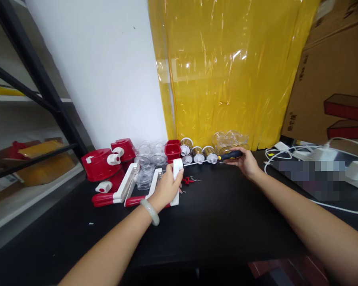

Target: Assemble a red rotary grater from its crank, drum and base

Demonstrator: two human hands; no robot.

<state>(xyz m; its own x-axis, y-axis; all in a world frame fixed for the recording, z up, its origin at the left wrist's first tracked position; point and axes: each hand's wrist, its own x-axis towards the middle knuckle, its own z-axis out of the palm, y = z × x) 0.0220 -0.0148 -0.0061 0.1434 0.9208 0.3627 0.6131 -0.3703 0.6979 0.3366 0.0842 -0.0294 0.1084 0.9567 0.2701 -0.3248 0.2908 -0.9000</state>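
My left hand (pixel 166 186), with a pale bangle on the wrist, is closed round a white plastic stand piece (pixel 177 174) that rests upright on the black table (pixel 220 214). My right hand (pixel 247 162) grips the black-and-yellow handle of a screwdriver (pixel 231 155), whose thin shaft points left toward the white piece. Small screws and a red clip (pixel 187 180) lie just right of my left hand.
Red housings (pixel 100 163), clear plastic cups (pixel 150 159), red square boxes (pixel 172 151) and metal drum blades (pixel 197 153) line the wall. White-and-red stands (pixel 119 194) lie at left. White cables and chargers (pixel 310 155) sit at right, cardboard boxes behind, shelving left, yellow film behind.
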